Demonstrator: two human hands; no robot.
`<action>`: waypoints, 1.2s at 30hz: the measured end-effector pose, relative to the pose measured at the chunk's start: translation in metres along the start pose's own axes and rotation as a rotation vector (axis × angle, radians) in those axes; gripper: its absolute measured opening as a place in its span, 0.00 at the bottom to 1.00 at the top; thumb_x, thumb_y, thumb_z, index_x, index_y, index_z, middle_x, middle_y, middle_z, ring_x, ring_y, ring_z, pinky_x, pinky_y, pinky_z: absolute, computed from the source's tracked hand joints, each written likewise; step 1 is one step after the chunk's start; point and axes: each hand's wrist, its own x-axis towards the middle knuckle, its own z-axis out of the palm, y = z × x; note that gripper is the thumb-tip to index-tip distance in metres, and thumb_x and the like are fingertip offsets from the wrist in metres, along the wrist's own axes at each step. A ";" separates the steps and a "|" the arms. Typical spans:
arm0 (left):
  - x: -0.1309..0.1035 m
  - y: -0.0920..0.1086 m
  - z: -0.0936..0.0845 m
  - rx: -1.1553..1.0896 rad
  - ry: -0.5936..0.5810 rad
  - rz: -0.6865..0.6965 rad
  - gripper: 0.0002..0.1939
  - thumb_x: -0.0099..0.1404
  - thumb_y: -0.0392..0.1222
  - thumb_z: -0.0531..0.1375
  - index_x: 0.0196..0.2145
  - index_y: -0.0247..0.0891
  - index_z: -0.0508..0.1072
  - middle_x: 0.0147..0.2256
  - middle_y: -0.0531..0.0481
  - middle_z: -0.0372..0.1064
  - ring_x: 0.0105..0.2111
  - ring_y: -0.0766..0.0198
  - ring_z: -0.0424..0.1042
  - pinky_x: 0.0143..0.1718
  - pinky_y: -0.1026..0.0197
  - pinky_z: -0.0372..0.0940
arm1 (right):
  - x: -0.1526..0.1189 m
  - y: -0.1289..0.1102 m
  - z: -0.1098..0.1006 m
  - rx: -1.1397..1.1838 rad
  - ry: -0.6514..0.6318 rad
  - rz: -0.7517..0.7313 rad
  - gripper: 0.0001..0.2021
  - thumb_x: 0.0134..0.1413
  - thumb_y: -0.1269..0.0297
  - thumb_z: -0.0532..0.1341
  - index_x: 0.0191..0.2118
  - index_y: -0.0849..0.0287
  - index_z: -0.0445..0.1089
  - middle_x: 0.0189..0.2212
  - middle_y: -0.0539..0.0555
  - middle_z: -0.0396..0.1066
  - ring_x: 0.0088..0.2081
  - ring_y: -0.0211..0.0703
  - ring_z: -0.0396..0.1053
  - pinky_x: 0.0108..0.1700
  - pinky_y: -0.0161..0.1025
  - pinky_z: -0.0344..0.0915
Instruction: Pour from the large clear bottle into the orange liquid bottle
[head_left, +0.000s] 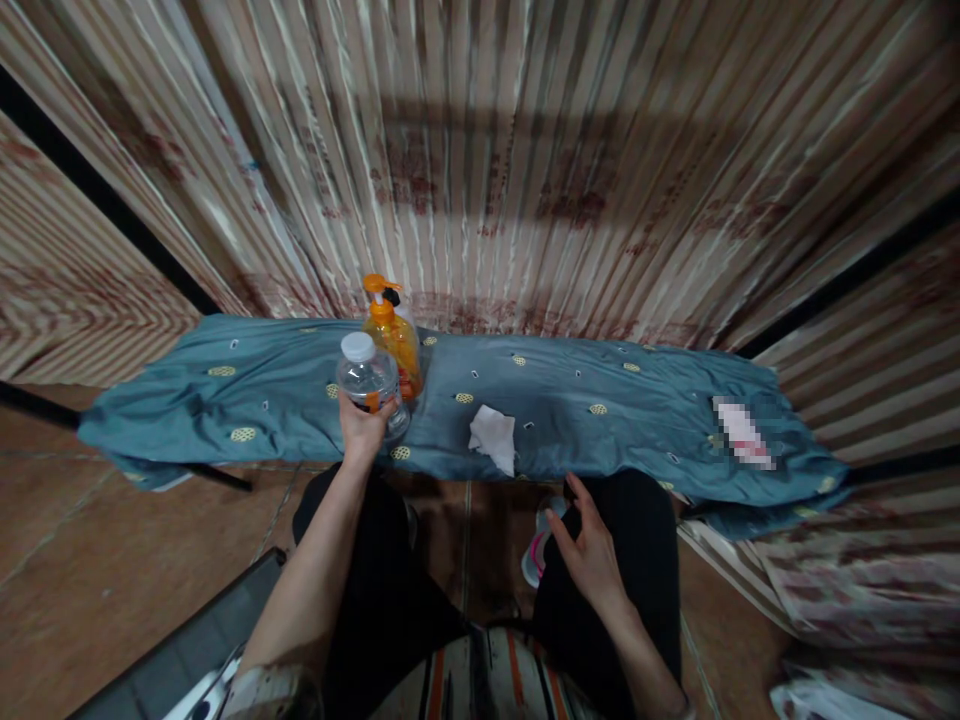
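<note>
My left hand (363, 424) is wrapped round a clear plastic bottle (367, 374) with a white cap, upright at the left-middle of the cloth-covered table (555, 400). Right behind the bottle stands an orange pump bottle (401, 345) with yellow-orange contents. Something small and dark shows beside its pump. My right hand (590, 550) rests over my right knee at the table's front edge, fingers stretched out and holding nothing. Nearest to it on the table is a crumpled white tissue (493, 438).
Towards the table's right end lies a blurred-out white and pink item (742, 432). Striped curtains (480, 180) hang close behind and at both sides, with black poles (112, 195) at the corners. A grey box-like object (187, 630) stands on the floor at my left.
</note>
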 end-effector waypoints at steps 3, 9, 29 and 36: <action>-0.003 0.000 0.000 -0.018 0.019 -0.019 0.46 0.42 0.45 0.79 0.57 0.36 0.68 0.48 0.42 0.78 0.47 0.52 0.80 0.58 0.45 0.72 | -0.003 0.003 0.000 0.001 -0.006 0.010 0.34 0.66 0.45 0.59 0.70 0.61 0.64 0.68 0.68 0.69 0.67 0.65 0.70 0.68 0.65 0.68; -0.004 0.001 0.002 -0.065 0.035 -0.030 0.44 0.39 0.47 0.79 0.53 0.37 0.69 0.46 0.43 0.78 0.42 0.54 0.80 0.53 0.48 0.74 | -0.003 -0.001 0.007 0.021 -0.027 -0.034 0.32 0.67 0.47 0.59 0.70 0.60 0.64 0.68 0.68 0.69 0.68 0.63 0.69 0.68 0.65 0.68; -0.014 0.003 0.008 -0.063 0.015 -0.055 0.35 0.43 0.47 0.77 0.47 0.39 0.72 0.42 0.45 0.79 0.41 0.52 0.80 0.50 0.49 0.74 | 0.099 -0.080 0.045 0.073 -0.135 -0.312 0.29 0.66 0.53 0.62 0.69 0.55 0.65 0.66 0.64 0.72 0.66 0.60 0.71 0.68 0.60 0.69; -0.016 0.007 0.007 -0.055 0.068 -0.057 0.36 0.43 0.47 0.78 0.49 0.42 0.71 0.41 0.46 0.79 0.39 0.52 0.80 0.49 0.48 0.74 | 0.227 -0.221 0.111 0.151 -0.283 -0.462 0.35 0.62 0.52 0.70 0.69 0.59 0.63 0.66 0.66 0.71 0.67 0.60 0.71 0.67 0.54 0.68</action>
